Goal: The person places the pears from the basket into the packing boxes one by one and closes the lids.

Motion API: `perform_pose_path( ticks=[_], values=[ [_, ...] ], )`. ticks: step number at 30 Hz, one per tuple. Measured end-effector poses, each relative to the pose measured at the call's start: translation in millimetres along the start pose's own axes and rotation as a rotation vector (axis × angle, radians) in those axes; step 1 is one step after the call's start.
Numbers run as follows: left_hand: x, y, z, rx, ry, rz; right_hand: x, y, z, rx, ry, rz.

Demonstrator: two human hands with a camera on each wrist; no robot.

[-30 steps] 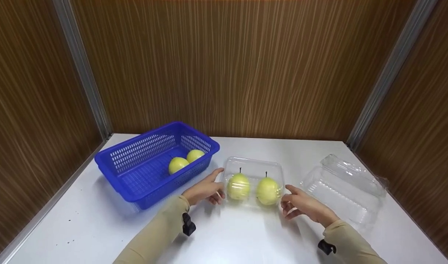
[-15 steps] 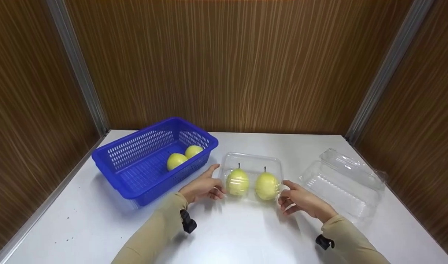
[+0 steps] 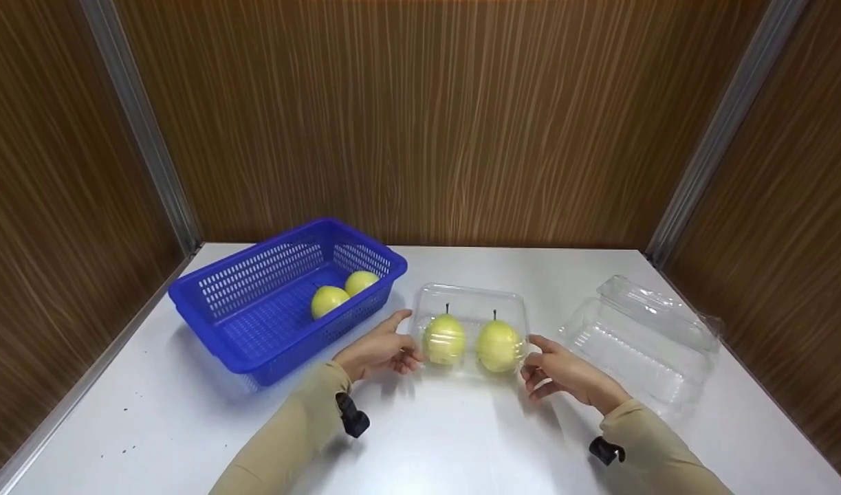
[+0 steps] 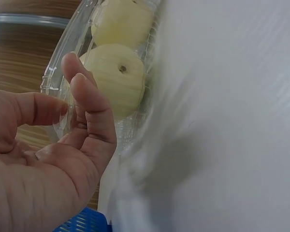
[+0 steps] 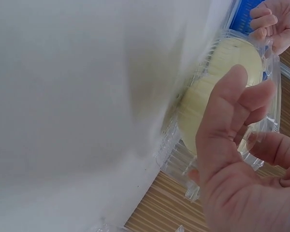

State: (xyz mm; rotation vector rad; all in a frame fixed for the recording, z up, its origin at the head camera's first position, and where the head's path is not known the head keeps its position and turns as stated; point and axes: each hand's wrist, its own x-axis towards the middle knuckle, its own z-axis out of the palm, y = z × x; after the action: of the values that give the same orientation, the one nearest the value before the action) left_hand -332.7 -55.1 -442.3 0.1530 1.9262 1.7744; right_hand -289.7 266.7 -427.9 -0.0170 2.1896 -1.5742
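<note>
Clear plastic box (image 3: 471, 324), round fruits (image 3: 499, 347) inside; left grip (image 3: 380, 350), right grip (image 3: 570, 372) pinch its rim

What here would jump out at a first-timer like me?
Probably the bright blue basket at the left, two pears lying toward its right end. Then, near the middle, two more pears in a clear plastic container, its sides pinched by the left hand and right hand.

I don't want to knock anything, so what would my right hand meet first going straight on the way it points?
The clear container, whose edge your right hand pinches; behind its wall, likely the nearer yellow fruit, though depth is unclear.
</note>
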Motion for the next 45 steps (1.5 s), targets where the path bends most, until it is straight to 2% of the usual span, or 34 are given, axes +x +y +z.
perform_pose_path(
  ticks=[12,23,35,45],
  values=[
    [-4.2,5.7,-1.4,-0.017,0.014,0.004,-2.4,-3.0,-4.2,-0.042,-0.029,-0.06],
    [1.9,5.0,-2.7,-0.03,0.054,0.011,2.9,-5.6,0.6,0.011,0.041,-0.017],
    [13.7,8.0,1.1,-0.079,0.138,0.029,13.8,-6.9,4.4,0.161,0.095,-0.046],
    [21.6,7.8,5.1,-0.024,0.199,0.086,23.8,-5.6,9.4,0.233,0.177,-0.072]
  ],
)
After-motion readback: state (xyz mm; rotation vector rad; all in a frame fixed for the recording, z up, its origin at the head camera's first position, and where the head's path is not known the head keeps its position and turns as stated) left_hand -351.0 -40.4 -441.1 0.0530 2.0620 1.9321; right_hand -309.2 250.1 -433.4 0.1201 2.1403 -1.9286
